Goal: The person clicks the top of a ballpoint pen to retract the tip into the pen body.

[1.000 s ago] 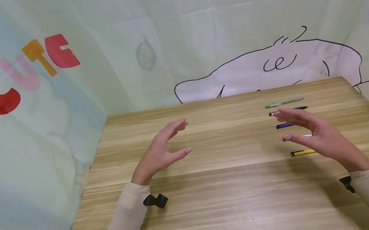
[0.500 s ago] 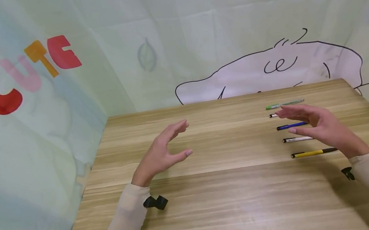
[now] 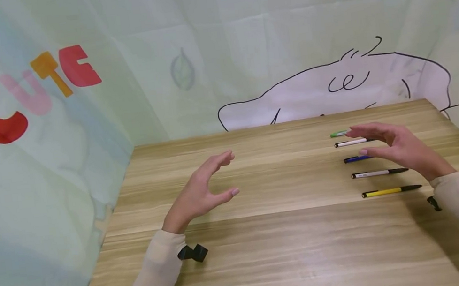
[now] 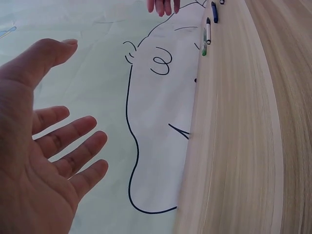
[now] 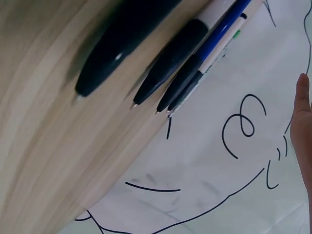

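I count five pens (image 3: 379, 173) in a row on the counter (image 3: 290, 230), my right hand (image 3: 400, 147) hovering loose-fingered above them, left hand (image 3: 201, 191) likewise empty.

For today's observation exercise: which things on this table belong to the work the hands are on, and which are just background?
In the work:
right hand, open above the pens
green pen
white pen
blue pen
second white pen
yellow pen

Just there:
left hand, open, holding nothing
wooden table
cartoon backdrop

The backdrop cloth (image 3: 43, 150) reads "CUTE" in coloured letters.
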Available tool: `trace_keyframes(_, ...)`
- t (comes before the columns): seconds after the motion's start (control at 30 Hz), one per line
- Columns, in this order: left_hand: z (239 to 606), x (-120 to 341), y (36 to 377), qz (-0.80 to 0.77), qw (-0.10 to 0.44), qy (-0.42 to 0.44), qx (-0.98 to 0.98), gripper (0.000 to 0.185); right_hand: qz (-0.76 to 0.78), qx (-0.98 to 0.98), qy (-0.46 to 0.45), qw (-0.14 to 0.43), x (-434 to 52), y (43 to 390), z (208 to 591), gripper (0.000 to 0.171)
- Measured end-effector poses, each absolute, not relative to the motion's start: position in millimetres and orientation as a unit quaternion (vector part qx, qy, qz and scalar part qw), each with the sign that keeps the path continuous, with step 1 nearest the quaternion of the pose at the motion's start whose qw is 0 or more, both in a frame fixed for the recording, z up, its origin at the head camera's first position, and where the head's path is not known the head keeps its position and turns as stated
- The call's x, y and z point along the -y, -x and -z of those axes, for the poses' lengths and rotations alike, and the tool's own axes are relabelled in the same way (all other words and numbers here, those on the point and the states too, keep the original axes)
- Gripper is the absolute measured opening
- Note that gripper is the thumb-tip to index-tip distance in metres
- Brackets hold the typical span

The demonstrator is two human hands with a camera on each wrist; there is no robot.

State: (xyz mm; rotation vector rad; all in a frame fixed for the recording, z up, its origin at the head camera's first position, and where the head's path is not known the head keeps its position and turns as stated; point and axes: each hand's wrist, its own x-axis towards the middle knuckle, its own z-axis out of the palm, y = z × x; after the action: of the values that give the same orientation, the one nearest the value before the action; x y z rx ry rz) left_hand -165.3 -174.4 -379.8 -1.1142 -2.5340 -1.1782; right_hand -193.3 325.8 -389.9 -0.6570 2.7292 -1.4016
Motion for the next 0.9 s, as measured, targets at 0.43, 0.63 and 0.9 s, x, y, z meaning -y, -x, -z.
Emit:
trace_keyframes(0.43,379,176,162,0.383,0.073,0.379,0.839,0.082,0.404,-0.889,0.214,0.028,-341,221,402,0.050)
trace_keyframes(0.63,379,176,162,0.381,0.073,0.388,0.836,0.082,0.397,-0.899,0.175,0.055,-348,231,403,0.048)
trace_keyframes(0.9,379,175,162,0.382,0.075,0.391,0.834,0.083,0.366,-0.913,0.169,0.057,-352,245,407,0.047)
